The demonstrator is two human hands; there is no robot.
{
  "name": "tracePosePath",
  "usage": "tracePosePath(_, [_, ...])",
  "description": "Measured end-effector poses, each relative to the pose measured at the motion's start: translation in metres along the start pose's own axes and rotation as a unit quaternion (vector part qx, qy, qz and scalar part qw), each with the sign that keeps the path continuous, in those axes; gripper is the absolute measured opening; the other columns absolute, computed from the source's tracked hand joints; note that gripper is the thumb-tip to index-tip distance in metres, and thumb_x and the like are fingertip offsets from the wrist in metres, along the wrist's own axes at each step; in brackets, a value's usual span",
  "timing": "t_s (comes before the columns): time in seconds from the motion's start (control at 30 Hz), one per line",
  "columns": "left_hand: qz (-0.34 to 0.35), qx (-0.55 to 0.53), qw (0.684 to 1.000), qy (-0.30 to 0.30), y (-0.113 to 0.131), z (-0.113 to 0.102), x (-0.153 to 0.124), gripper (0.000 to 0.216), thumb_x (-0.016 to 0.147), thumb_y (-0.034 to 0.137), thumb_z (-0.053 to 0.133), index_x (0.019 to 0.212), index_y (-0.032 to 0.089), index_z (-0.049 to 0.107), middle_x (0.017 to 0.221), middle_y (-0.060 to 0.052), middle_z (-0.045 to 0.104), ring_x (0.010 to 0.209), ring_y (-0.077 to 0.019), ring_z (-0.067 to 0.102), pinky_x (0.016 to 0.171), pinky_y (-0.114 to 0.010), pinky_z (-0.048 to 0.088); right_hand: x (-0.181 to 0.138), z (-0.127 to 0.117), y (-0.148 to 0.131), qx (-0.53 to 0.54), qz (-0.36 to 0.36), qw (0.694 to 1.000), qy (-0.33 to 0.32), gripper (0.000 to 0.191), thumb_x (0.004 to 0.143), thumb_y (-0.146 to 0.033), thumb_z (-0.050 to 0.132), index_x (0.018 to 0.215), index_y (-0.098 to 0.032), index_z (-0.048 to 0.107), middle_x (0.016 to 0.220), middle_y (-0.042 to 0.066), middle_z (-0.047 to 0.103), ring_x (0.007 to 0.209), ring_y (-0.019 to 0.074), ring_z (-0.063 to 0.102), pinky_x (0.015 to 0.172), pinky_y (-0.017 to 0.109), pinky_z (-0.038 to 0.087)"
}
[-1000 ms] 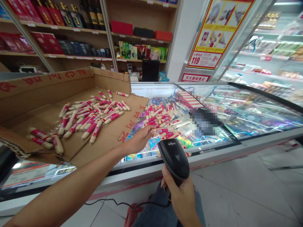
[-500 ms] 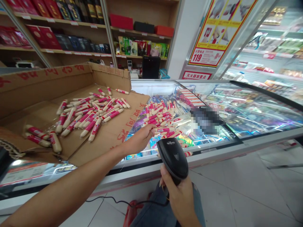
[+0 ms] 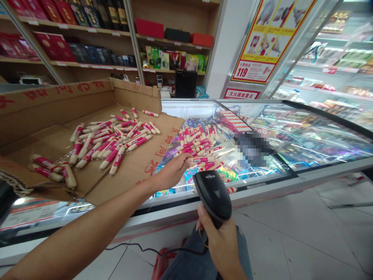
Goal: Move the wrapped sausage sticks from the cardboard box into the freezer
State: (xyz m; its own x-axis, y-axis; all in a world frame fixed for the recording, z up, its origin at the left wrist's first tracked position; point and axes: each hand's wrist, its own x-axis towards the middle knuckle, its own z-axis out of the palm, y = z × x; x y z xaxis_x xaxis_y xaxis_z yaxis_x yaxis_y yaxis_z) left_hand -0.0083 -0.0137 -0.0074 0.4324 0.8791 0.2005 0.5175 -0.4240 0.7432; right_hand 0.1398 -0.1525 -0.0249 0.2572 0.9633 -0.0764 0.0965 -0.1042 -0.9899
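Observation:
My left hand point(image 3: 172, 171) reaches over the glass freezer lid point(image 3: 262, 128) and pinches one small sausage stick point(image 3: 201, 160) by its end. That stick is held level at the near edge of a pile of sausage sticks point(image 3: 198, 142) lying on the glass. My right hand point(image 3: 223, 243) is wrapped round the grip of a black barcode scanner point(image 3: 214, 194), whose head points toward the held stick from just below it.
An opened cardboard box point(image 3: 136, 163) lies flat on the freezer at left with several more sausage sticks point(image 3: 110, 140) spread on it. A blurred dark object point(image 3: 252, 149) rests on the glass at right. The scanner's cable point(image 3: 145, 251) runs across the tiled floor. Shelves stand behind.
The view has shifted slightly. My left hand stays at the pile's near edge with the stick, and the scanner holds its place below it.

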Motion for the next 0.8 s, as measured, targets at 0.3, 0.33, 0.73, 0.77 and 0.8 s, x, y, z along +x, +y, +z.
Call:
tracePosePath(0.3, [0.006,0.011,0.999,0.041,-0.007,0.000,0.002,0.027,0.099,0.036,0.029,0.093,0.019,0.049,0.085,-0.004,0.057,0.079,-0.0175,0.053,0.074,-0.031,0.043,-0.001,-0.001,0.003,0.021,0.001,1.000,-0.003,0.036,0.079,-0.051,0.068,0.073,-0.017,0.064,0.051,-0.002,0.058,0.049,0.0148,0.054,0.052,0.026,0.045])
tracePosePath(0.33, [0.003,0.012,0.998,0.054,-0.009,0.000,0.002,0.026,0.099,0.035,0.029,0.095,0.019,0.049,0.086,-0.004,0.057,0.080,-0.0178,0.053,0.075,-0.031,0.044,-0.001,-0.001,0.003,0.024,0.000,1.000,-0.004,0.035,0.079,-0.051,0.068,0.073,-0.016,0.065,0.050,-0.002,0.058,0.049,0.0148,0.054,0.052,0.026,0.044])
tracePosePath(0.73, [-0.058,0.153,0.977,0.137,-0.008,-0.005,0.034,0.029,0.097,0.027,0.029,0.100,0.014,0.054,0.090,-0.011,0.064,0.082,-0.0213,0.060,0.078,-0.034,0.047,-0.002,-0.015,0.000,0.056,-0.025,0.998,-0.004,0.037,0.077,-0.053,0.069,0.072,-0.017,0.062,0.045,-0.003,0.056,0.042,0.0153,0.054,0.045,0.026,0.045])
tracePosePath(0.77, [-0.062,0.173,0.974,0.131,-0.006,-0.005,0.040,0.028,0.097,0.026,0.029,0.100,0.014,0.054,0.090,-0.011,0.065,0.082,-0.0212,0.061,0.078,-0.034,0.047,-0.002,-0.016,0.000,0.062,-0.027,0.998,-0.006,0.037,0.077,-0.053,0.069,0.073,-0.017,0.063,0.045,-0.003,0.056,0.042,0.0151,0.054,0.045,0.025,0.045])
tracePosePath(0.8, [-0.066,0.193,0.971,0.123,-0.003,-0.005,0.045,0.028,0.097,0.025,0.029,0.101,0.014,0.054,0.090,-0.011,0.066,0.082,-0.0212,0.062,0.077,-0.034,0.047,-0.002,-0.017,0.000,0.064,-0.031,0.997,-0.008,0.037,0.077,-0.052,0.069,0.075,-0.017,0.063,0.045,-0.003,0.056,0.042,0.0150,0.054,0.045,0.025,0.044])
